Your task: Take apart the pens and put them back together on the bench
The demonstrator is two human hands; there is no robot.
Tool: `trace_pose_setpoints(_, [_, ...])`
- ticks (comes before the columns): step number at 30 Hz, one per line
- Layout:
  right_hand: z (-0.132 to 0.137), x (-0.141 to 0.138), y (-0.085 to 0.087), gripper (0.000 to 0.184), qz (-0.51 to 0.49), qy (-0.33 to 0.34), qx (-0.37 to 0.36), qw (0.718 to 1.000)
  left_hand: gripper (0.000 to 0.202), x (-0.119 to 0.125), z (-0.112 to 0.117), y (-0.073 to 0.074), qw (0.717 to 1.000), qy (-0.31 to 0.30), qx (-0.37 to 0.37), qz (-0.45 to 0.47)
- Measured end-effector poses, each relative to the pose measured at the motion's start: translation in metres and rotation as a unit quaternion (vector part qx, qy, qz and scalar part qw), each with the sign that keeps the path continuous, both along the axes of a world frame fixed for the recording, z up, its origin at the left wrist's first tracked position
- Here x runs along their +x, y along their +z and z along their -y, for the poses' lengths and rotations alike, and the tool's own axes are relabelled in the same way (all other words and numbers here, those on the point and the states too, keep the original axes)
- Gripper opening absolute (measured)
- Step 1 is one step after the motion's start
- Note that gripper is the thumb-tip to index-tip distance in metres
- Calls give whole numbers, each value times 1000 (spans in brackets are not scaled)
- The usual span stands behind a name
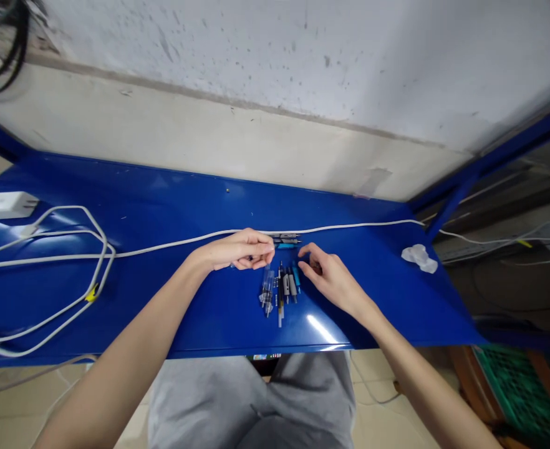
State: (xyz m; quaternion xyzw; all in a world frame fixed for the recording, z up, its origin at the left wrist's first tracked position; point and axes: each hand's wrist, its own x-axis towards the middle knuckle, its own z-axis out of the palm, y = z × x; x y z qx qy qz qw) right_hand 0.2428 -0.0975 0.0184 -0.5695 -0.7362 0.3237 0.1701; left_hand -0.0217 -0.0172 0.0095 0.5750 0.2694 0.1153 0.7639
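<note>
My left hand (240,251) rests on the blue table (172,293) with its fingers curled shut on a small pen part that I cannot make out clearly. Just past its fingertips lie two pen refills or tips (285,240), side by side. My right hand (327,277) hovers to the right of a small heap of pen parts (279,288), its fingers bent and slightly apart, holding nothing that I can see. The heap holds clear barrels, dark grips and a blue piece.
A white cable (163,248) runs across the table behind my hands, with loops (76,274) and a white power adapter (4,204) at the left. A crumpled clear wrapper (419,257) lies at the right edge. A green crate (518,386) stands on the floor at right.
</note>
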Motion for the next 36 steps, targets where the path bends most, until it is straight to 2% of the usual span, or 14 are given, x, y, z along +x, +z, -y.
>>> trace_pose_setpoints(4, [5,0,2,21,-13,11,-10,1000,38,0,0,-1,1000,12,-2,0])
trace_pose_setpoints(12, [3,-12,1,23,29,4,-2,1000,41,1,1,-1,1000,2,10,-9])
trace_pose_setpoints(19, [4,-12,8,28,29,58,37,997,41,2,0,-1,1000,0,15,-7])
trace_pose_setpoints(24, [5,-6,7,19,37,86,38,995,39,2,0,-1,1000,2,16,-4])
trace_pose_setpoints(31, [4,-6,2,17,20,43,19,999,40,2,0,0,1000,-1,19,-2])
trace_pose_setpoints(36, [-1,-6,3,18,-4,58,26,998,40,3,0,-1,1000,1,14,-4])
